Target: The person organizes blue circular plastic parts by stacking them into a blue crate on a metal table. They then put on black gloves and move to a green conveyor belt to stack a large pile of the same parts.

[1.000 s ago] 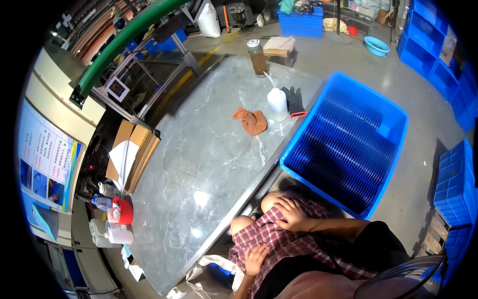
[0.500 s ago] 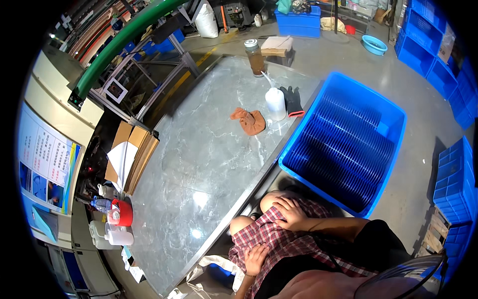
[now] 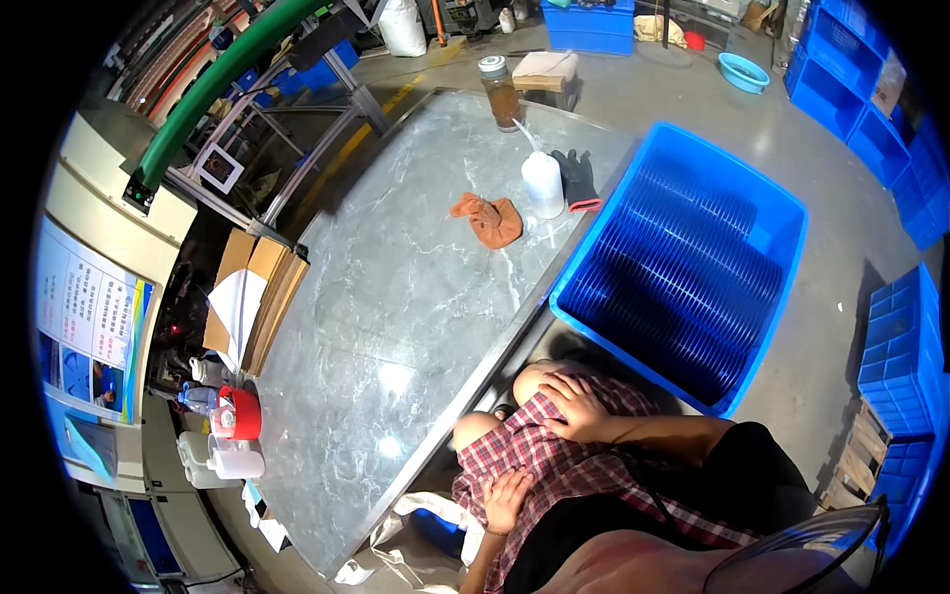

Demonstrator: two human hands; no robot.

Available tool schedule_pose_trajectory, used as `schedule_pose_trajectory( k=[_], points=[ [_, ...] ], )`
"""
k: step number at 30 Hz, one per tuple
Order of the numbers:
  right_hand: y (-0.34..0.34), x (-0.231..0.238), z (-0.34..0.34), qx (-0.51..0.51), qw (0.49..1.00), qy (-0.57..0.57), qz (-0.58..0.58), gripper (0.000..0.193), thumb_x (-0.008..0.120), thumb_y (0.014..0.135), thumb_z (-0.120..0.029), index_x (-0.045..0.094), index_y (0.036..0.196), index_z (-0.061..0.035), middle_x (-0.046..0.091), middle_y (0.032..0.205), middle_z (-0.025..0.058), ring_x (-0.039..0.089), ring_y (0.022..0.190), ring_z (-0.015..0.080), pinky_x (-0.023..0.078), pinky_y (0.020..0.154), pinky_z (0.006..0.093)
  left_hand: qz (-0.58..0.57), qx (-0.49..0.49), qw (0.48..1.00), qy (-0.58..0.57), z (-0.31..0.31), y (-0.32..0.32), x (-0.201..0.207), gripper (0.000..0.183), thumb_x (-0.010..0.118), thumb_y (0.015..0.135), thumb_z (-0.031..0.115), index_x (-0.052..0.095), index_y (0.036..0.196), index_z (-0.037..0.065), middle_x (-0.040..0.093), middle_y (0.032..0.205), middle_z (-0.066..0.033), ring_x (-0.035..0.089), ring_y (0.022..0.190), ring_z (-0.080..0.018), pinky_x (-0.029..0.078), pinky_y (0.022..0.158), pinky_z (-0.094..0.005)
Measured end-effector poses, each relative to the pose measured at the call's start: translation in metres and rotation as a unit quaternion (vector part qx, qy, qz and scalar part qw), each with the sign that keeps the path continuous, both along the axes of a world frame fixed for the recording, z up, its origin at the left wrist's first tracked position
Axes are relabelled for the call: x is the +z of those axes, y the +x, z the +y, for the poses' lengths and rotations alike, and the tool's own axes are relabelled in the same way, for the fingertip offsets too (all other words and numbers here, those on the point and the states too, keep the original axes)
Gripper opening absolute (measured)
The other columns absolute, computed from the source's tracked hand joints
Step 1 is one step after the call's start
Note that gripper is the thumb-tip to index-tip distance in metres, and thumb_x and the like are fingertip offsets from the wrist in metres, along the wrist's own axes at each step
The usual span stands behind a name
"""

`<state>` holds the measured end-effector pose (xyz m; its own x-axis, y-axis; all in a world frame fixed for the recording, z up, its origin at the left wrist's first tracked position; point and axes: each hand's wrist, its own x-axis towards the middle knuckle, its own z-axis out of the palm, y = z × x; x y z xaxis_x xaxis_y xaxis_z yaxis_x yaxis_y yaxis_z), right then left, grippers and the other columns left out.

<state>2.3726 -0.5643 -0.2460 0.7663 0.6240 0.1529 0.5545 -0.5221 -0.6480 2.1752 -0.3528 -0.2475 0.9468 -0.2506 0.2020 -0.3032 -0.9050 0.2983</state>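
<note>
My left hand lies flat on my thigh, on the red plaid shorts, fingers stretched and holding nothing. Farther up the leg, near the knee, my right hand rests with its fingers apart, also without anything in it. Beyond them is a grey marbled table. On it lie a crumpled orange-brown cloth, a white squeeze bottle with a bent spout, and a black glove with a red cuff. To the right, a blue crate holds several thin discs in rows.
A jar of brown liquid stands at the table's far edge. Cardboard sheets, a red container and a white jug line the left edge. Blue crates stand at the right. A green pipe crosses the upper left.
The view has shifted slightly, so the table and crate appear a little higher. Both hands stay in place on my legs, and nothing has been picked up or put down.
</note>
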Motion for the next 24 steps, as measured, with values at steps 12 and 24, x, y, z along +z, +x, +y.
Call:
schedule_pose_trajectory(
  k=[12, 24],
  points=[
    [0.0, -0.004, 0.0, -0.004, 1.0, 0.0, -0.005, 0.068, 0.062, 0.077, -0.038, 0.044, 0.133, -0.0042, 0.036, 0.142, 0.0151, 0.032, 0.132, 0.0328, 0.023, 0.106, 0.0522, 0.002, -0.006, 1.0, -0.003, 0.003, -0.002, -0.009, 0.037, 0.05, 0.085, 0.023, 0.059, 0.12, 0.017, 0.058, 0.124, -0.0004, 0.053, 0.114, -0.0197, 0.022, 0.105, -0.0456],
    [0.001, 0.009, 0.003, -0.014, 0.999, -0.031, -0.004, 0.067, 0.066, 0.074, -0.035, 0.045, 0.131, -0.0059, 0.039, 0.139, 0.0126, 0.034, 0.13, 0.0326, 0.027, 0.105, 0.0516, -0.011, -0.006, 1.0, -0.02, -0.001, 0.004, 0.006, 0.039, 0.055, 0.081, 0.017, 0.058, 0.12, 0.016, 0.058, 0.124, -0.0017, 0.054, 0.113, -0.0205, 0.029, 0.101, -0.044]
  ],
)
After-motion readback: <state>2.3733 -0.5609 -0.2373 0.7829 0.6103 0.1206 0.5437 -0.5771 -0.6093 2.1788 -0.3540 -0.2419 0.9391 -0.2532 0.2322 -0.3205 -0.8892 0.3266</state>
